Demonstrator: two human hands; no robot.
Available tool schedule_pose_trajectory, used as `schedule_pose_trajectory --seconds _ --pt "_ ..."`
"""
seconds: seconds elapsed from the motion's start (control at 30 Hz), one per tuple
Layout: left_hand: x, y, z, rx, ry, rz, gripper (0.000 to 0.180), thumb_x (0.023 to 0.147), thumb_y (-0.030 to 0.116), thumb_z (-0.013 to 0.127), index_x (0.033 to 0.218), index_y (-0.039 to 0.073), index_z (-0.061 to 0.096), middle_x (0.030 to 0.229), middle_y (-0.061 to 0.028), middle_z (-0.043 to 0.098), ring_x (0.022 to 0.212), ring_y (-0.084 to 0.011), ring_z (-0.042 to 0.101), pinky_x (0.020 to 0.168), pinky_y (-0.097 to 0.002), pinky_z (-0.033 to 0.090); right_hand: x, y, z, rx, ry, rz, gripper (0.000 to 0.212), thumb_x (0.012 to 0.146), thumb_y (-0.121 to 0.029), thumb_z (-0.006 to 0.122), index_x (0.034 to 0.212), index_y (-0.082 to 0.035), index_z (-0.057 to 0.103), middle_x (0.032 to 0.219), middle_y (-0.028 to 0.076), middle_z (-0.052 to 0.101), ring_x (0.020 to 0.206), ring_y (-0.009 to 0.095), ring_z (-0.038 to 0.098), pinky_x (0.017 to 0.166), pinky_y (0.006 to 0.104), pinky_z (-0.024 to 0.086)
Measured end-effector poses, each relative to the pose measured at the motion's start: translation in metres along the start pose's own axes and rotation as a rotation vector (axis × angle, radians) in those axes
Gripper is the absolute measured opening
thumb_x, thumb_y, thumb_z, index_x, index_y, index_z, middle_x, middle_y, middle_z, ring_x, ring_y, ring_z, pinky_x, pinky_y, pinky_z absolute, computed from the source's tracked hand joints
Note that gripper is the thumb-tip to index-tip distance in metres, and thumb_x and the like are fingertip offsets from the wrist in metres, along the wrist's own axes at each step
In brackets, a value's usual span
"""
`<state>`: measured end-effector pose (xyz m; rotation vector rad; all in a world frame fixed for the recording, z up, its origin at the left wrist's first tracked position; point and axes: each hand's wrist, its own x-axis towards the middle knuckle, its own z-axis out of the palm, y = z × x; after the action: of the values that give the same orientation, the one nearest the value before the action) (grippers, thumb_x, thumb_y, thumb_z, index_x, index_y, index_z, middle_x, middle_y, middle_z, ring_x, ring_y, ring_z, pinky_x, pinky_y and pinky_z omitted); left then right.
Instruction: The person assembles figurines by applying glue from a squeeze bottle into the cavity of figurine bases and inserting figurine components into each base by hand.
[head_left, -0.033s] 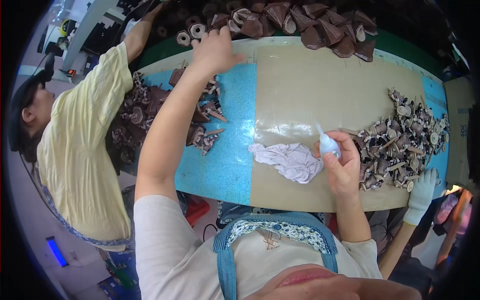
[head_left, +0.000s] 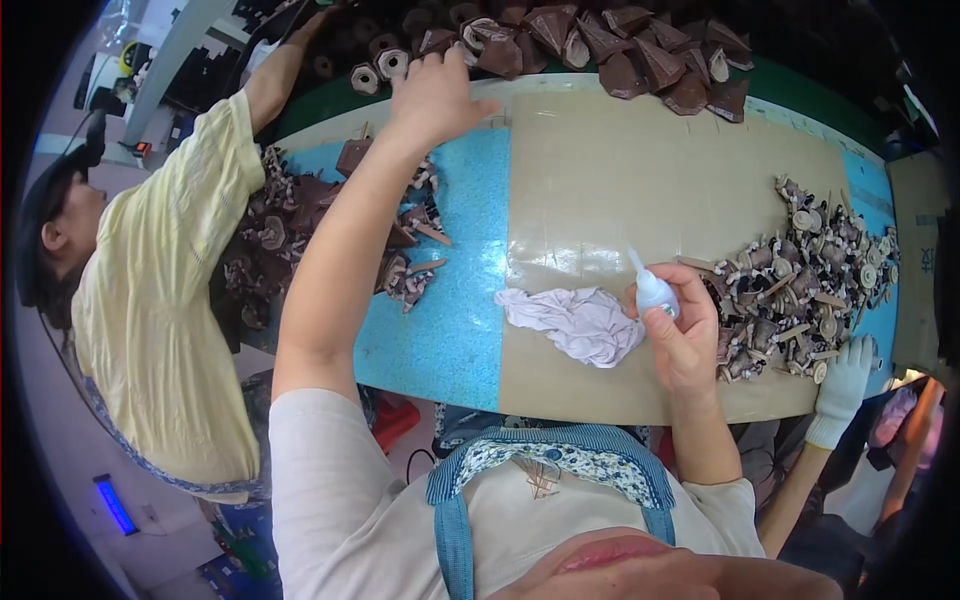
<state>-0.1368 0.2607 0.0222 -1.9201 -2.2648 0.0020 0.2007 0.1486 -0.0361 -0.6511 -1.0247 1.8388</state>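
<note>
My left hand [head_left: 436, 98] stretches to the far edge of the table, fingers spread and thumb held apart. Its fingertips are at the brown faceted pieces [head_left: 500, 57] lined up there; whether they touch one I cannot tell. In my right hand [head_left: 688, 335], above the table, is a small white squeeze bottle [head_left: 655, 292], gripped between thumb and fingers, its thin nozzle pointing up and away. Just left of the bottle lies a crumpled whitish cloth [head_left: 578, 325] on the brown board [head_left: 600, 170].
A heap of small figurine parts [head_left: 800, 275] covers the table's right side. More brown parts [head_left: 275, 232] lie left, on the blue surface [head_left: 430, 340]. A co-worker in a yellow shirt [head_left: 165, 310] reaches forward at left. Another person's gloved hand [head_left: 843, 395] rests near the right heap.
My left hand has shifted very slightly to the right at the brown pieces. The bottle stays in my right hand, and the cloth lies in the same place.
</note>
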Motion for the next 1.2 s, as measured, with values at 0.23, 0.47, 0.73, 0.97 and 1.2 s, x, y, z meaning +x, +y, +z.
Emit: schedule_pose_trajectory --seconds 0.23,0.47,0.73,0.97,1.2 --pt "0.059 0.038 0.038 0.036 0.139 -0.205 0.079 0.075 0.057 0.07 0.122 -0.003 0.048 0.114 -0.0242 0.061 0.103 -0.038 0.063 0.086 -0.047 0.051 -0.001 0.001 0.001 0.039 -0.008 0.006 0.039 0.086 -0.01 0.07 0.12 0.001 0.053 0.105 0.009 0.063 0.098 0.016 0.061 0.083 0.0292 0.054" --pt "-0.005 0.068 0.002 -0.679 0.068 -0.068 0.066 0.081 0.039 0.067 0.125 -0.006 0.046 0.116 -0.0202 0.062 0.099 -0.0326 0.065 0.086 -0.036 0.051 -0.003 -0.005 -0.006 0.147 0.049 -0.117 0.038 0.091 -0.012 0.064 0.123 0.004 0.053 0.1 0.01 0.064 0.078 0.014 0.061 0.073 0.0269 0.05" --pt "-0.183 0.104 -0.02 -1.845 -0.227 0.059 0.062 0.079 0.013 0.075 0.129 -0.002 0.042 0.118 -0.0095 0.055 0.109 -0.0171 0.055 0.095 -0.0322 0.045 -0.017 -0.048 -0.003 -0.252 0.096 -0.276 0.038 0.083 -0.001 0.072 0.116 0.004 0.056 0.105 0.01 0.063 0.092 0.015 0.059 0.084 0.0261 0.047" --pt "-0.224 0.106 -0.017 -1.965 -0.34 0.122 0.072 0.074 0.009 0.08 0.132 -0.001 0.038 0.122 -0.0092 0.051 0.116 -0.0174 0.05 0.101 -0.0323 0.04 -0.031 -0.07 0.022 -0.824 -0.174 -0.396 0.037 0.079 -0.008 0.075 0.109 0.003 0.057 0.105 0.017 0.062 0.1 0.027 0.061 0.09 0.0362 0.047" --pt "-0.226 0.094 -0.019 -1.932 -0.287 0.075 0.075 0.074 0.011 0.079 0.133 -0.001 0.035 0.122 -0.0115 0.051 0.115 -0.0194 0.051 0.1 -0.0335 0.041 -0.034 -0.063 0.041 -0.703 -0.073 -0.427 0.035 0.078 0.0 0.074 0.108 0.004 0.057 0.103 0.017 0.064 0.097 0.024 0.063 0.086 0.0349 0.049"
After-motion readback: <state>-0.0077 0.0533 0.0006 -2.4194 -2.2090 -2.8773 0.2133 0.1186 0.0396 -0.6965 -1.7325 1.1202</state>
